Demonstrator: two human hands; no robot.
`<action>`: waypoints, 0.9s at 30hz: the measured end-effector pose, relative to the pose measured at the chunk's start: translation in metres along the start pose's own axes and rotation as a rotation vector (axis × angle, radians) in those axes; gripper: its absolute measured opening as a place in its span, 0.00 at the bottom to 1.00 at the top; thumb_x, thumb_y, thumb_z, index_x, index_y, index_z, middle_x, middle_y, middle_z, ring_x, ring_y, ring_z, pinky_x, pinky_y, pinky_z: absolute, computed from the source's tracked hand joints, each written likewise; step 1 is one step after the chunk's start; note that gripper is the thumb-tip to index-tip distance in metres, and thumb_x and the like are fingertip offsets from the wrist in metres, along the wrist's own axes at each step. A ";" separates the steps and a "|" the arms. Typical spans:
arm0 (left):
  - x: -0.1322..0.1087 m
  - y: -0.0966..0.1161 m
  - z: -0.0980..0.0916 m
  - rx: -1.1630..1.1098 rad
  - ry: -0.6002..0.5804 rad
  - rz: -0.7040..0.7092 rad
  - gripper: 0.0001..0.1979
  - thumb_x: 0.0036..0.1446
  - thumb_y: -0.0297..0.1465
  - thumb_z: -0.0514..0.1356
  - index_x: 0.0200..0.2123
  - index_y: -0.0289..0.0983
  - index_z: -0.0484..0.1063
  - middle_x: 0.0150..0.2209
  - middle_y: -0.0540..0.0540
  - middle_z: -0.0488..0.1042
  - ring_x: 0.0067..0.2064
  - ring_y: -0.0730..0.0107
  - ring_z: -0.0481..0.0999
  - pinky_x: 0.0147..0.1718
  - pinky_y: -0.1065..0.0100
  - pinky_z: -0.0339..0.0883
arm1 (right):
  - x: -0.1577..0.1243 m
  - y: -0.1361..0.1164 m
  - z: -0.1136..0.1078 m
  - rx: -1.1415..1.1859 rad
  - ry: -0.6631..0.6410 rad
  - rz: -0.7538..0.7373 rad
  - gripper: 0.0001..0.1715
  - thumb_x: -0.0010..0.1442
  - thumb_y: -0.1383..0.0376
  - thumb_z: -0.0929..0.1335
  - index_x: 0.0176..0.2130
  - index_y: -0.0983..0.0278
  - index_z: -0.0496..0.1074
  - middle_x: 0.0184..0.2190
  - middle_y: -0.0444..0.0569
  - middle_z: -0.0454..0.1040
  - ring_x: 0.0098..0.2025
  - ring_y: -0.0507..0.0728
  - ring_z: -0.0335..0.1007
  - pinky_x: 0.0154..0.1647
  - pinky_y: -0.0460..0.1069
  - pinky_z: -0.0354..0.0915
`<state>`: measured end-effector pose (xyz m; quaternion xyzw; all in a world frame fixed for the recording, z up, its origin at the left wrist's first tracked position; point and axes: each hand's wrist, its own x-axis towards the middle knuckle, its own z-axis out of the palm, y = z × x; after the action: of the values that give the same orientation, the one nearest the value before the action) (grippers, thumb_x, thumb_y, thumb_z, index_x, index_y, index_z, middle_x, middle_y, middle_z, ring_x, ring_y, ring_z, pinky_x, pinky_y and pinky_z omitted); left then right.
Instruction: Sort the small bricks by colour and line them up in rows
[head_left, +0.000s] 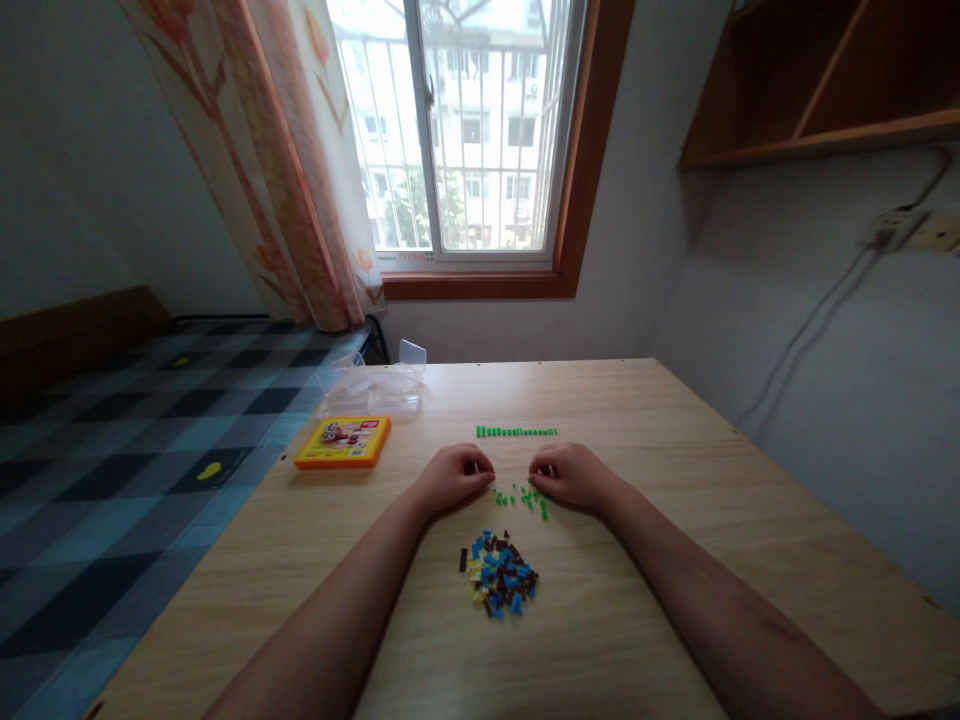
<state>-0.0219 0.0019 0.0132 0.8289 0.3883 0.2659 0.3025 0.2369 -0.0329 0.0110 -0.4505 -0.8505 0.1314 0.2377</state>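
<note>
Beige wood-grain table [750,540] is the biggest thing in front of us, with a checked bedspread [150,430] off to the left. Clear plastic packaging [397,392] sits on the table's far left corner; we can't make out anything definite inside it. Just nearer us, a yellow and orange box [343,442] lies flat, printed side up, and we can't tell what it holds.

Our left hand [454,473] and right hand [571,472] are low over the middle, facing each other with a gap between. Nearer us there's a messy heap of brown, blue and pale yellow pieces [499,573], and beyond the hands a row of green pieces [516,432] runs left to right, pretty neat. Fingers [476,483] on both sides are curled in, thumb close to forefinger. Tiniest of the lot: the loose green pieces [527,497], scattered between the hands and a bit nearer us. Right fingertips are just beside them, left ones near the edge of the scatter; whether either hand is pinching a piece, we honestly can't tell.
</note>
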 end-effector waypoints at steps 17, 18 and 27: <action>-0.001 -0.003 0.004 -0.014 0.013 0.001 0.06 0.50 0.29 0.63 0.30 0.36 0.80 0.31 0.48 0.78 0.33 0.69 0.73 0.34 0.70 0.65 | 0.000 0.035 0.014 0.323 0.106 0.101 0.15 0.60 0.61 0.67 0.34 0.65 0.81 0.32 0.50 0.81 0.35 0.57 0.73 0.37 0.49 0.64; -0.001 -0.002 0.004 -0.017 0.013 0.005 0.06 0.50 0.29 0.62 0.30 0.36 0.80 0.30 0.48 0.78 0.33 0.69 0.73 0.34 0.70 0.65 | 0.000 0.035 0.015 0.310 0.100 0.097 0.14 0.60 0.61 0.67 0.35 0.65 0.82 0.33 0.50 0.81 0.36 0.57 0.74 0.38 0.49 0.64; -0.003 0.003 0.003 -0.020 0.005 0.002 0.06 0.50 0.29 0.62 0.30 0.36 0.80 0.30 0.48 0.78 0.31 0.70 0.73 0.33 0.70 0.65 | -0.004 0.027 0.013 0.246 0.087 0.100 0.14 0.60 0.62 0.67 0.35 0.63 0.83 0.33 0.50 0.82 0.36 0.57 0.75 0.39 0.49 0.65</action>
<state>-0.0197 -0.0027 0.0128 0.8255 0.3856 0.2722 0.3096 0.2509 -0.0207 -0.0134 -0.4650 -0.7934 0.2265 0.3209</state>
